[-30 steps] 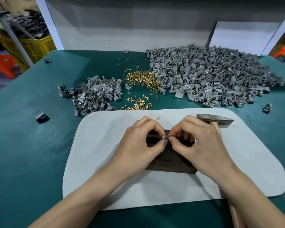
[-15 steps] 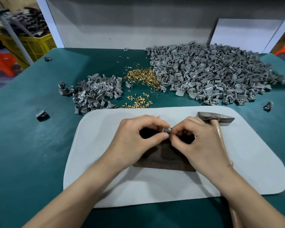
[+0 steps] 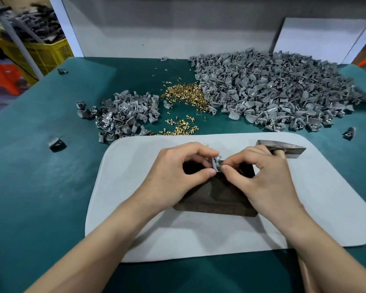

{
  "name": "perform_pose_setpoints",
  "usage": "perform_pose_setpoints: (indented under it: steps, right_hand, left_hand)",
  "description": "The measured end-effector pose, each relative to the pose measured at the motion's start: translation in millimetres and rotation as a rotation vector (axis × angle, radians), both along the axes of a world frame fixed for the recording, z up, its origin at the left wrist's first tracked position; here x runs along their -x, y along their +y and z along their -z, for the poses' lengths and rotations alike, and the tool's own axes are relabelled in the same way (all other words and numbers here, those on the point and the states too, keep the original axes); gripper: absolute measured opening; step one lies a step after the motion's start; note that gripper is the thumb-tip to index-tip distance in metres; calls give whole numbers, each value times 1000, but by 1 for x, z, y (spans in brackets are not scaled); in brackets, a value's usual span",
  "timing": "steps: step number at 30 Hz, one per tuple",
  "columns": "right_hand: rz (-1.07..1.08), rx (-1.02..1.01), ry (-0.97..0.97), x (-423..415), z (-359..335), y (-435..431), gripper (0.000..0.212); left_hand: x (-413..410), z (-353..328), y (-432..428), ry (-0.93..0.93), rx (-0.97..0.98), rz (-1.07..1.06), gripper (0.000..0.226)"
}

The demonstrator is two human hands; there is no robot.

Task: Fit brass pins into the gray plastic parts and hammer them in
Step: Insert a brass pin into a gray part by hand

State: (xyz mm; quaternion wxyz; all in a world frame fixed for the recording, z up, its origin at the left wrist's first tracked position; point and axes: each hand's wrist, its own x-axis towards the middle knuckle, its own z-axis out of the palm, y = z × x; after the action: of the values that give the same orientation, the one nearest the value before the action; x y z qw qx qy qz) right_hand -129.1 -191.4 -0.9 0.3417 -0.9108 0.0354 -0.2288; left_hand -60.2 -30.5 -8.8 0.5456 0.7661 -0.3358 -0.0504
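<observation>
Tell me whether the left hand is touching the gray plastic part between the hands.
Touching. The head view shows the left hand pinching the gray plastic part between thumb and forefinger.

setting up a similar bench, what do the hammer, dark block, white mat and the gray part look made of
The hammer: dull dark steel head, pale wooden handle. The dark block: brown, mottled, matte; metal or dense wood, unclear. The white mat: thin, matte, flat sheet, likely felt or foam. The gray part, pinched by left hand and right hand: matte moulded plastic.
</observation>
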Motion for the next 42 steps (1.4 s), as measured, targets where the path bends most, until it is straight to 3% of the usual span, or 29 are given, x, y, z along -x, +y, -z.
perform_pose_setpoints:
  steps: [26,42]
  right_hand:
    - [-54,-72,3,-1,0,-1,22]
    - [-38,65,-66,-3,0,-2,25]
  left_hand:
    - [-1,1,1,15,27,45,25]
    - [-1,-1,0,-1,14,51,26]
